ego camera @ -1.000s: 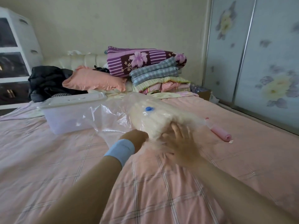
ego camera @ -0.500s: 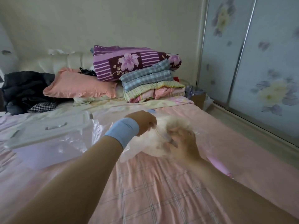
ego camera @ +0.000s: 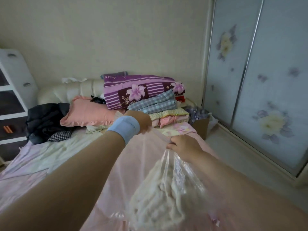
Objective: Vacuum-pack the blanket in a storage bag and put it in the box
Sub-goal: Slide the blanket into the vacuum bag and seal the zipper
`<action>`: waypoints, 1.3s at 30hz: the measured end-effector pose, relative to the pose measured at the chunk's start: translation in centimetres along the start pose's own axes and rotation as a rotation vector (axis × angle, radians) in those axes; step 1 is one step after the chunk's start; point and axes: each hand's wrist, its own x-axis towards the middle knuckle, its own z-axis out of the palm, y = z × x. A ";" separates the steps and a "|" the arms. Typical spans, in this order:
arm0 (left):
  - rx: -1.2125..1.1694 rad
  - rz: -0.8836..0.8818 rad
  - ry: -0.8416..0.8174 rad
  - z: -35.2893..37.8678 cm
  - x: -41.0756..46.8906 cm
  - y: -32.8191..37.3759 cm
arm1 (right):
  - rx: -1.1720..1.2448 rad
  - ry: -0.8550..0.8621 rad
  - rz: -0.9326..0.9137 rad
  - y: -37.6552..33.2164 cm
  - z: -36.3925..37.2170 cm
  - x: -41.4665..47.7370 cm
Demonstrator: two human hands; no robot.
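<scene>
both hands are pinching the top edge of the clear storage bag (ego camera: 189,170) and holding it up above the bed (ego camera: 55,165): the left hand (ego camera: 141,120), wearing a blue wristband (ego camera: 125,128), is gripping it nearer the bed's head end, the right hand (ego camera: 184,146) nearer its foot. the cream blanket (ego camera: 158,199) is sagging inside the bag, hanging over the bed's pink sheet.

Head-worn wide-angle view, facing forward and down the bed (ego camera: 41,164), close behind left hand (ego camera: 141,121), right hand (ego camera: 183,146)
</scene>
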 end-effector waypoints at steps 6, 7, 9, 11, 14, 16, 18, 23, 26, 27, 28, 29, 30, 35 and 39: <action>-0.001 -0.029 -0.058 -6.2 -3.8 -3.4 | 0.070 -0.339 0.093 -3.1 -8.6 -0.9; -0.039 -0.033 -0.062 -6.8 -4.6 -3.7 | 0.090 -0.374 0.101 -3.3 -9.4 -1.2; -0.068 -0.050 -0.031 -7.3 -5.7 -4.2 | 0.197 -0.393 0.107 -3.8 -10.3 -1.5; -0.036 -0.083 0.002 -7.9 -6.8 -4.5 | 0.235 -0.345 0.115 -4.8 -10.9 -1.5; 0.025 -0.109 0.083 -8.3 -9.1 -4.5 | 0.239 -0.235 0.090 -7.3 -11.7 -1.8; -0.072 -0.062 0.116 -7.9 -10.5 -4.0 | 0.222 -0.190 0.051 -9.6 -12.5 -1.6; -0.171 -0.031 0.087 -7.2 -11.2 -3.4 | 0.197 -0.175 0.038 -12.1 -13.5 -1.1; -0.391 -0.071 -0.124 -6.7 -11.8 -4.8 | 0.073 -0.194 -0.001 -14.8 -14.0 -0.7; -0.386 -0.073 -0.108 -7.5 -11.8 -5.5 | 0.080 -0.167 -0.025 -15.1 -14.1 -0.7; -0.365 -0.081 -0.108 -7.9 -11.8 -5.5 | 0.065 -0.186 -0.029 -15.1 -14.5 -0.5; -0.312 -0.090 -0.103 -8.3 -11.9 -5.6 | 0.044 -0.206 -0.027 -15.2 -14.9 -0.3; -0.229 -0.090 -0.087 -8.8 -11.9 -5.8 | 0.026 -0.203 -0.024 -15.2 -15.3 -0.1; -0.109 -0.087 -0.067 -9.4 -12.1 -6.3 | 0.004 -0.184 -0.014 -15.1 -15.6 0.1; -0.028 -0.156 -0.203 -11.4 -13.4 -9.9 | -0.065 -0.153 0.054 -15.0 -14.7 1.1; 0.027 -0.128 -0.017 -10.6 -12.8 -8.7 | 0.111 -0.096 -0.077 -20.4 -13.0 2.1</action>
